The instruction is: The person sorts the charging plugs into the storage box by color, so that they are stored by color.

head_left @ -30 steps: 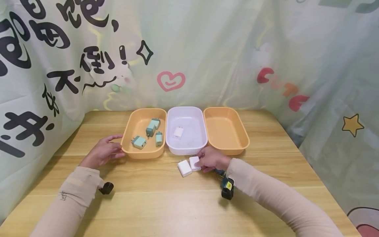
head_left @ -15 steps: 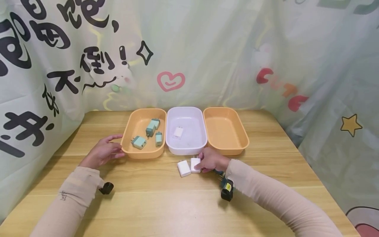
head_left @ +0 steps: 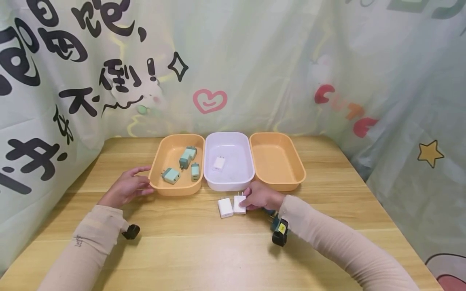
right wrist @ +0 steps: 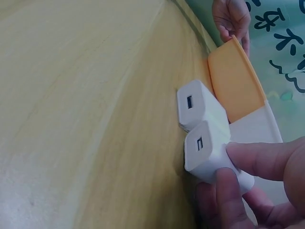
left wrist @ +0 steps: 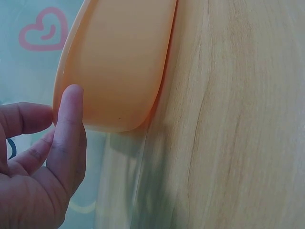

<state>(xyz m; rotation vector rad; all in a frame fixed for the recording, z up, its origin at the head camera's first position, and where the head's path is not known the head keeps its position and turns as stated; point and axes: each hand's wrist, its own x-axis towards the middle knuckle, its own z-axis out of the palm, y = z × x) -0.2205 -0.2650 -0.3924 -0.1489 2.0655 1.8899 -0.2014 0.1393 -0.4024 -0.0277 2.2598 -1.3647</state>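
Note:
My right hand [head_left: 263, 196] pinches a white charger plug [head_left: 239, 204] between thumb and fingers, just in front of the purple tray [head_left: 230, 186]. The plug's prongs point toward that tray, and its USB port shows in the right wrist view. Right beside it lies a second white charger plug [right wrist: 191, 102] on the table. My left hand [head_left: 127, 186] touches the near left side of the left orange tray [head_left: 178, 190], its fingers loosely extended along the rim and outer wall [left wrist: 119, 71]. Dark teal plugs [head_left: 274, 222] lie partly hidden behind my right wrist.
Several green charger plugs [head_left: 171, 175] lie in the left orange tray. The purple tray holds one small white plug [head_left: 219, 163]. Another orange tray [head_left: 278, 161] stands on the right; the three stand side by side. A printed curtain [head_left: 255, 64] hangs behind the wooden table [head_left: 204, 250].
The white plug in my right hand has turned a little, so its prongs now point straight at the purple tray. The plug beside it has shifted slightly. My left hand stays put.

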